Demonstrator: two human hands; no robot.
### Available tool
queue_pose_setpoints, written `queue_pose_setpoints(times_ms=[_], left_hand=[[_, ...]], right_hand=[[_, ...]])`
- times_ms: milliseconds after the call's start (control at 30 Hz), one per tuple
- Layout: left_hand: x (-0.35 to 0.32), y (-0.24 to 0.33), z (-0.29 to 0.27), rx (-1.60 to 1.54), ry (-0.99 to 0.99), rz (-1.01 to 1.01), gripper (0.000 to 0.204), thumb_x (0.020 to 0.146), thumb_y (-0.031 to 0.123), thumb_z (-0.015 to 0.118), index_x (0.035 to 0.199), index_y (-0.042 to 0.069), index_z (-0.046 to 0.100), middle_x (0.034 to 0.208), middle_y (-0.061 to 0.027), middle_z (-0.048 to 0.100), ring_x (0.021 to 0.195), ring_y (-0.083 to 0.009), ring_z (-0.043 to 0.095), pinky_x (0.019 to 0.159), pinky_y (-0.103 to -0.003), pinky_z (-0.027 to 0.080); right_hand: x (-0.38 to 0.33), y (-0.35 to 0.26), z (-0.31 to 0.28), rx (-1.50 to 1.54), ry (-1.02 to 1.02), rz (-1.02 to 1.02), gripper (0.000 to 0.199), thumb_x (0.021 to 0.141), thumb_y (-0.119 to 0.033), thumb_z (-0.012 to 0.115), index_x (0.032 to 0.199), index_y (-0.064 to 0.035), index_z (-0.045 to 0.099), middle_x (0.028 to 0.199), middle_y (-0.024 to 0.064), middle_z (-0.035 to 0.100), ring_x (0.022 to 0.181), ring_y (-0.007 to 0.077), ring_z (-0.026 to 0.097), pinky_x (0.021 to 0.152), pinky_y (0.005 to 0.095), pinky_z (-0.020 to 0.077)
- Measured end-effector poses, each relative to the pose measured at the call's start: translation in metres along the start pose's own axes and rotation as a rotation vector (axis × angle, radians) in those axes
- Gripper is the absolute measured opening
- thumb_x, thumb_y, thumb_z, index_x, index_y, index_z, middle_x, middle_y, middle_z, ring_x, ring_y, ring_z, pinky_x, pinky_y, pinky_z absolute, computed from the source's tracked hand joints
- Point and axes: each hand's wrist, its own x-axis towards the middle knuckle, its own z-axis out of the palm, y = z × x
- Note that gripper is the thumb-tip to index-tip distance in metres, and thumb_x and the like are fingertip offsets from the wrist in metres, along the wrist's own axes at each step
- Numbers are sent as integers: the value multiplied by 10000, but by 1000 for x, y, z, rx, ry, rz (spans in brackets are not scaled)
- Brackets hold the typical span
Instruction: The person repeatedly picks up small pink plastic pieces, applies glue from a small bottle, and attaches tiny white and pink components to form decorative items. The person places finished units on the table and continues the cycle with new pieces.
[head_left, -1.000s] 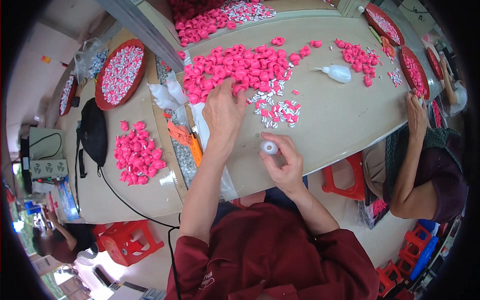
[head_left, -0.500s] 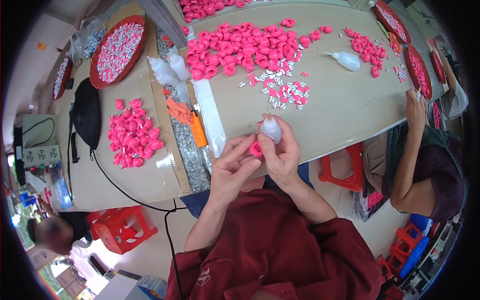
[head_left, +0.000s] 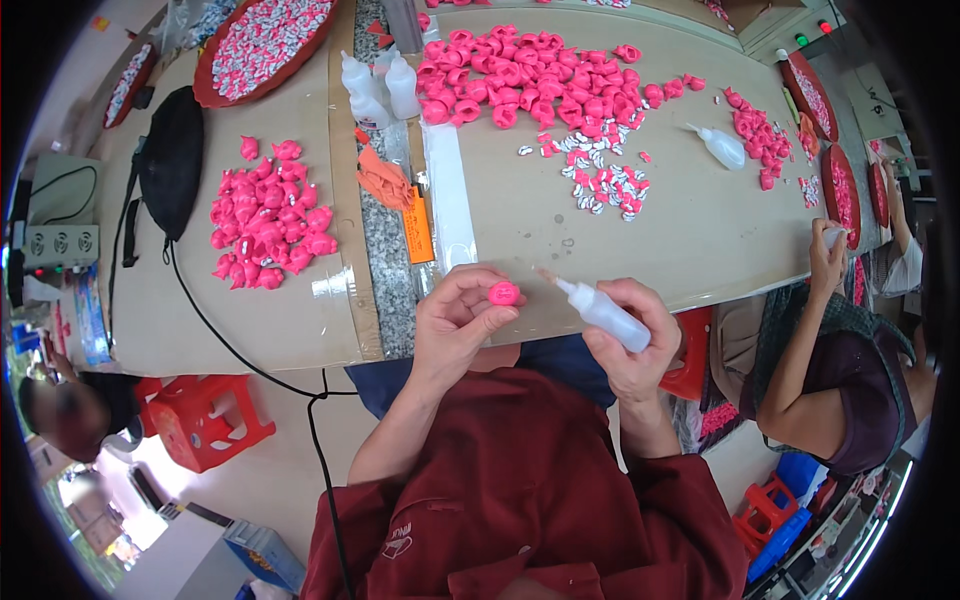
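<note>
Between the thumb and fingers of my left hand (head_left: 458, 312) is a small, rounded pink plastic piece (head_left: 503, 293). My right hand (head_left: 640, 338) grips a translucent squeeze bottle (head_left: 607, 316), tilted so its thin brownish nozzle points up and left, apart from the pink piece. Both hands are over the table's near edge. Beyond them lies a scatter of small white and pink pieces (head_left: 610, 188), with a large heap of hollow pink pieces (head_left: 535, 80) behind it. A second heap of pink pieces (head_left: 268, 220) sits to the left.
Several squeeze bottles (head_left: 403, 88) stand near an orange cloth (head_left: 385, 180) and an orange box-like strip (head_left: 418, 228). Another bottle (head_left: 722, 147) lies at right. A black bag (head_left: 170, 165) and red tray (head_left: 205, 80) are at left. A co-worker's arm (head_left: 800, 350) is at right.
My hands have moved apart. The bottle has swung right and tipped over, its nozzle now pointing left. The pink piece has been turned in my left fingers. The whole view has shifted.
</note>
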Motion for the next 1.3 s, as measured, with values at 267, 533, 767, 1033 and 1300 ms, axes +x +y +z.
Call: queue_pose_setpoints(times_ms=[267, 533, 767, 1033, 1300], left_hand=[[1, -2, -2, 23, 33, 35, 255, 744, -85, 626, 971, -18, 531, 997, -88, 525, 874, -181, 593, 777, -298, 507], [1, -1, -2, 43, 40, 39, 272, 729, -90, 639, 970, -17, 537, 1011, -85, 519, 882, -182, 596, 791, -292, 500], [1, -1, -2, 94, 45, 59, 277, 726, -93, 637, 976, -19, 547, 1015, -79, 511, 875, -188, 601, 777, -289, 504], [0, -1, -3, 73, 60, 16, 257, 741, -53, 650, 971, -26, 541, 958, -80, 540, 861, -190, 606, 791, -309, 511], [0, -1, -3, 83, 60, 9, 256, 743, -36, 657, 971, -26, 541, 929, -81, 562, 859, -183, 605, 801, -317, 513]], right_hand=[[-2, -6, -11, -193, -99, -103, 321, 614, -79, 760, 893, 6, 625, 609, 52, 545, 499, 125, 459, 451, 234, 333], [-3, -6, -7, -219, -102, -3, 310, 633, -82, 762, 900, -6, 624, 591, 56, 526, 498, 121, 468, 444, 237, 342], [-3, -6, -6, -228, -107, 24, 302, 633, -81, 763, 893, -11, 627, 598, 59, 540, 500, 118, 485, 444, 234, 352], [-2, -6, -8, -250, -94, -6, 296, 631, -87, 765, 881, -12, 627, 596, 59, 540, 491, 127, 484, 438, 238, 352], [-1, -5, -5, -248, -85, -6, 292, 630, -83, 765, 876, -10, 626, 597, 60, 540, 498, 130, 491, 445, 240, 360]])
